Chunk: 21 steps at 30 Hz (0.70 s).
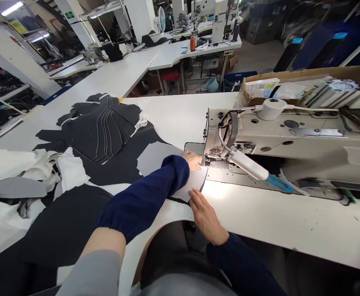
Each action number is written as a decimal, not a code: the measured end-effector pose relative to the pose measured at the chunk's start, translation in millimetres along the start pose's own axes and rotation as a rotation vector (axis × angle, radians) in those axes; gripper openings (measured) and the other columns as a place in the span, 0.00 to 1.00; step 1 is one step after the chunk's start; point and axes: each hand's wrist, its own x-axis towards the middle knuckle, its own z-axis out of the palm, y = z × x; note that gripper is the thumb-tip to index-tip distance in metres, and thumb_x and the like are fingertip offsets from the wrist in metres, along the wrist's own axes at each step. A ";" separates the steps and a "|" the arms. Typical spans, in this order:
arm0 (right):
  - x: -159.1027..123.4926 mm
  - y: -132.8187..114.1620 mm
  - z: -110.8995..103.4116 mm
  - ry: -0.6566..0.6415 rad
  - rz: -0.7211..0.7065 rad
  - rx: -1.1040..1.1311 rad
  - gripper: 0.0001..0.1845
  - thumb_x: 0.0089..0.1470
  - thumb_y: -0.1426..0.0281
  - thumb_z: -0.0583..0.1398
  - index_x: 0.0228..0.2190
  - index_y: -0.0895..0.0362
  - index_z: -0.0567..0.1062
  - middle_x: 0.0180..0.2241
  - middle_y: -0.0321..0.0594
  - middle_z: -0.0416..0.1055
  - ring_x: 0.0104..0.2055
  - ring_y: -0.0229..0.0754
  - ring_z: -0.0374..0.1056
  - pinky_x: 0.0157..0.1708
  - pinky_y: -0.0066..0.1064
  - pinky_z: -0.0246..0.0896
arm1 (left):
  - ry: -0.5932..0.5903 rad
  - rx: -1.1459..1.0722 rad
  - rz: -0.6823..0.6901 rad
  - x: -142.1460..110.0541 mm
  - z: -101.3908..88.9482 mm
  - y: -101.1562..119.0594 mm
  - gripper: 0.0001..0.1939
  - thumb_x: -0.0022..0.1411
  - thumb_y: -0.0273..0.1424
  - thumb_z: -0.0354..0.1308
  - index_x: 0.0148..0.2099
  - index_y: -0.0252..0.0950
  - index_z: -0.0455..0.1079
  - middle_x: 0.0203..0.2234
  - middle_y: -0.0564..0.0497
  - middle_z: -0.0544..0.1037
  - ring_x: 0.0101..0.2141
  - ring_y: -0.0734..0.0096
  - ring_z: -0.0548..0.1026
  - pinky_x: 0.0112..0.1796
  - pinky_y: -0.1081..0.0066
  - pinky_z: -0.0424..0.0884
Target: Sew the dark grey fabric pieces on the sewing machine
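A light grey fabric piece [155, 158] with a dark layer showing at its edge lies under the head of a sewing machine [226, 142]. My left hand [193, 160] rests on top of this piece, close to the needle area, fingers laid down against the cloth. Nearer to me, my right hand [207, 214] has its fingertips over the front right edge of the same piece; its thumb is hidden, and the fingers look closed on that edge. The lamp arm [248, 164] of the machine reaches out just right of my hands.
Dark cut fabric pieces [108, 127] are piled left of the machine. White and grey scraps [16, 172] lie farther left, beside a large black piece [65, 226]. Behind the machine stands a cardboard box [246, 92] of supplies. A blue tool [279, 183] sits by the machine bed.
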 end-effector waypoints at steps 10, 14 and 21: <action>3.9 29.3 5.3 -0.004 -0.029 -0.087 0.19 0.60 0.81 0.44 0.39 0.64 0.74 0.50 0.51 0.67 0.58 0.50 0.58 0.55 0.44 0.62 | 0.052 -0.040 -0.034 22.1 -0.8 -5.7 0.12 0.59 0.40 0.57 0.36 0.35 0.71 0.36 0.50 0.77 0.40 0.64 0.72 0.45 0.64 0.55; 7.2 41.0 2.3 -0.030 -0.044 -0.091 0.19 0.59 0.81 0.45 0.39 0.65 0.74 0.50 0.53 0.67 0.59 0.51 0.56 0.57 0.45 0.60 | 0.066 -0.055 -0.053 30.2 -4.9 -4.8 0.12 0.60 0.37 0.56 0.39 0.33 0.72 0.38 0.47 0.78 0.40 0.64 0.71 0.46 0.64 0.55; 6.3 42.5 2.6 -0.022 -0.025 -0.072 0.20 0.59 0.83 0.43 0.37 0.64 0.74 0.53 0.52 0.64 0.63 0.51 0.48 0.58 0.48 0.57 | 0.026 -0.056 -0.073 33.8 -13.9 -1.9 0.12 0.59 0.38 0.55 0.37 0.35 0.72 0.36 0.47 0.78 0.37 0.65 0.72 0.41 0.66 0.58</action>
